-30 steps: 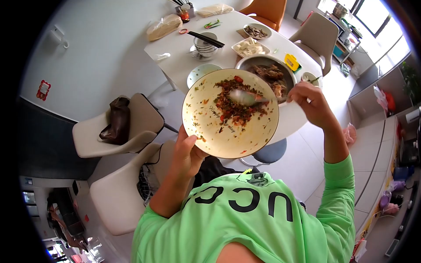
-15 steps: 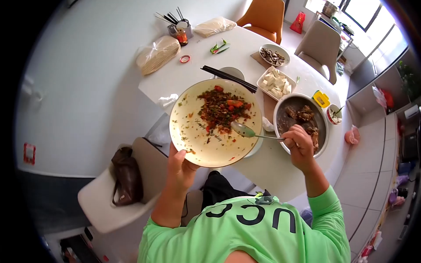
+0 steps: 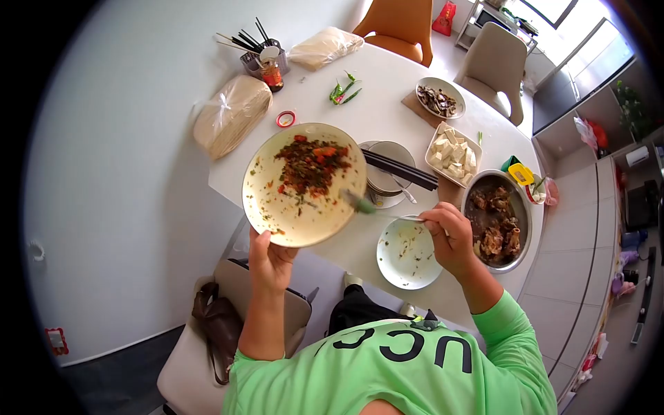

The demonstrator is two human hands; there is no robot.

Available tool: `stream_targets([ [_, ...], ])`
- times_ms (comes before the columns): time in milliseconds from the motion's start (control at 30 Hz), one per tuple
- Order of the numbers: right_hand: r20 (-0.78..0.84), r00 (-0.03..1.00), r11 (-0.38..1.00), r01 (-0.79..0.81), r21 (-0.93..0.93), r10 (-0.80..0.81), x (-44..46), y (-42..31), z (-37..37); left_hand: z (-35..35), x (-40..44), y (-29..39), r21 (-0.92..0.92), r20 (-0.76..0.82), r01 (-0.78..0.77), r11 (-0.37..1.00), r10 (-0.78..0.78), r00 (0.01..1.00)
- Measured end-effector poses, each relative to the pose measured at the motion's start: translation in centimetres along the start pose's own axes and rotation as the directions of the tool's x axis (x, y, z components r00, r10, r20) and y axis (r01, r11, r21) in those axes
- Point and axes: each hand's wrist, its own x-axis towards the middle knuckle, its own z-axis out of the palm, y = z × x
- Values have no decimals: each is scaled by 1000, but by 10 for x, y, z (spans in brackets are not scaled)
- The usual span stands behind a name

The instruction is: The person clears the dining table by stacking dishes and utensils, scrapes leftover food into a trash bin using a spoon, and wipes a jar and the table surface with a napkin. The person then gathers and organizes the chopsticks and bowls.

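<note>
My left hand (image 3: pixel 273 264) grips the lower rim of a cream bowl (image 3: pixel 266 207), raised above the table and tilted. A heap of chopped red and green food (image 3: pixel 311 169) lies in it, with bits stuck to the wall. In my right hand (image 3: pixel 449 238) is the handle of a metal spoon (image 3: pixel 358 203), blurred, its head at the bowl's right edge. Beneath that hand a pale plate (image 3: pixel 409 259) with food scraps sits near the table's front edge. Right of it stands a steel basin (image 3: pixel 529 238) holding cooked meat chunks (image 3: pixel 496 232). Black chopsticks (image 3: pixel 408 173) rest across a pot-like bowl (image 3: pixel 387 153).
Beyond are a tray of tofu pieces (image 3: pixel 453 153), a dish of dark slices (image 3: pixel 441 98), green chillies (image 3: pixel 344 90), a jar (image 3: pixel 271 75) and bagged noodles (image 3: pixel 234 114). A yellow-lidded container (image 3: pixel 520 173) is by the basin. A chair with a brown bag (image 3: pixel 225 328) stands left.
The cream bowl has moved left and tilted more, uncovering the pale plate and the pot-like bowl. The spoon has shifted from the food to the bowl's right edge. My view has turned slightly.
</note>
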Motion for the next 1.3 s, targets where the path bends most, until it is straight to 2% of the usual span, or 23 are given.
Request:
stream_targets([
  [67, -61, 993, 994, -103, 42, 105, 5, -3, 4, -6, 28, 1, -15, -50, -14, 1000, 13, 999],
  [167, -139, 983, 990, -128, -66, 118, -16, 4, -5, -32, 70, -16, 22, -40, -88, 996, 89, 995],
  [200, -143, 971, 974, -205, -96, 190, -22, 7, -10, -43, 85, -20, 40, -31, -98, 994, 99, 995],
  [300, -248, 958, 945, -208, -254, 145, -30, 19, -15, -61, 115, -26, 59, -87, -139, 989, 143, 986],
  [533, -118, 992, 884, -88, -458, 38, -32, 53, -11, -87, 97, -35, 41, -142, -120, 992, 125, 982],
  [633, 35, 999, 819, 47, -572, -33, -24, 75, -3, -84, 69, -37, 77, -171, -103, 992, 115, 979],
  [767, 71, 995, 769, 96, -631, -65, -21, 113, 19, -87, 34, -38, 77, -186, -117, 990, 130, 974],
  [800, 93, 996, 773, 54, -631, 6, -23, 120, 23, -90, 25, -39, 62, -177, -140, 988, 149, 973],
  [900, -90, 996, 870, -46, -490, 2, -26, 112, 32, -85, -4, -36, 72, -176, -189, 979, 199, 964],
  [933, -115, 993, 861, -41, -506, -20, -29, 103, 28, -85, -12, -35, 87, -218, -178, 980, 193, 957],
  [1033, -268, 957, 910, -10, -416, -113, -49, 75, 14, -95, -30, -33, 125, -212, -179, 976, 203, 956],
  [1100, -268, 956, 923, 3, -386, -116, -70, 66, 9, -104, -32, -29, 118, -222, -155, 981, 178, 958],
  [1167, -253, 965, 970, 3, -245, -67, -88, 52, 16, -111, -30, -28, 112, -226, -135, 984, 158, 961],
  [1233, -149, 989, 993, -16, -119, -2, -94, 42, 37, -119, -19, -23, 97, -230, -120, 988, 140, 963],
  [1300, 1, 992, 991, -127, 39, 127, -82, 27, 70, -135, -1, -17, 85, -217, -92, 992, 109, 970],
])
